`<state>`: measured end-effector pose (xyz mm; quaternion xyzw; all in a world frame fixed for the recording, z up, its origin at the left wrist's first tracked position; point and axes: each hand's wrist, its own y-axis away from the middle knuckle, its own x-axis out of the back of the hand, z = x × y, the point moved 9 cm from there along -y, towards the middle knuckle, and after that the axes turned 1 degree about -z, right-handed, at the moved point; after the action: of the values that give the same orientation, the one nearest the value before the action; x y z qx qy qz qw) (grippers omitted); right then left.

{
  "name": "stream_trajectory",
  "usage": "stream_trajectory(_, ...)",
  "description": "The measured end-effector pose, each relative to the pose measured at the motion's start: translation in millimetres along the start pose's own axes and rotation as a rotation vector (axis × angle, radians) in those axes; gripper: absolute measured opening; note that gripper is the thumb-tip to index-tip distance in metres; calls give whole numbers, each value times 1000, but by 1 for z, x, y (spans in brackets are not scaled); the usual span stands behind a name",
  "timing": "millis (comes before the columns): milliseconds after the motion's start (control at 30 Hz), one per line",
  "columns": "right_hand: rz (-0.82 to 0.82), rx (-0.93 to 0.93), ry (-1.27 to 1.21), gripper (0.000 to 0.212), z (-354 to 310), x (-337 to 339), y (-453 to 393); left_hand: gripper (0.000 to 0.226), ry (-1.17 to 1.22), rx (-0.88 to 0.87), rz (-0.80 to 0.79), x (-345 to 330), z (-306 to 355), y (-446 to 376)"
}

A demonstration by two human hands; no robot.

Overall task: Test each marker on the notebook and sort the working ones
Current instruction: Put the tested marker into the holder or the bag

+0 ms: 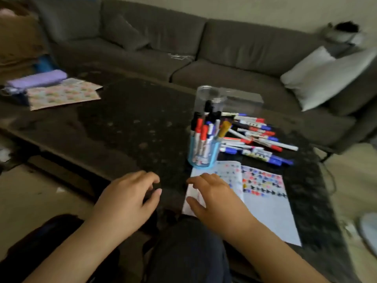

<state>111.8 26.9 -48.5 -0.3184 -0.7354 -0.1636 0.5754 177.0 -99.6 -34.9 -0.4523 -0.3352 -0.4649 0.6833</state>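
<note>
An open notebook (263,193) lies on the dark table (126,127), its pages covered with rows of red, blue and black test marks. Behind it stands a blue cup (202,154) full of upright markers. A taller clear container (210,101) behind the cup holds a few dark markers. A loose pile of markers (257,137) with red and blue caps lies to the right of the cup. My right hand (212,193) rests on the notebook's left page with fingers spread. My left hand (130,193) hovers over the table left of the notebook, fingers loosely curled, holding nothing.
A patterned folder (65,94) and a purple pouch (36,79) lie at the table's far left. A clear box (242,99) sits behind the markers. A grey sofa (183,52) with a light cushion (328,78) wraps the far side. My legs are below the table edge.
</note>
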Motion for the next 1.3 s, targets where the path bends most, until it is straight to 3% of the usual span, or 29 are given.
stream_trajectory(200, 32, -284, -19, 42, 112, 25, 36, 10, 63, -196, -24, -48, 84, -65)
stream_trajectory(567, 87, -592, -18, 42, 267, 38, 51, 21, 150, -241, -127, -140, 164, -152)
stream_trajectory(867, 119, -530, 12, 44, 327, 25, -32, 25, 207, -168, -99, -200, 162, -198)
stream_trajectory(1033, 22, -507, 54, 41, 339, 7, -69, 21, 259, -137, -79, -203, 151, -202)
stream_trajectory(1300, 44, -443, 88, 26, 329, 11, -70, 15, 369, -11, -52, -189, 136, -200)
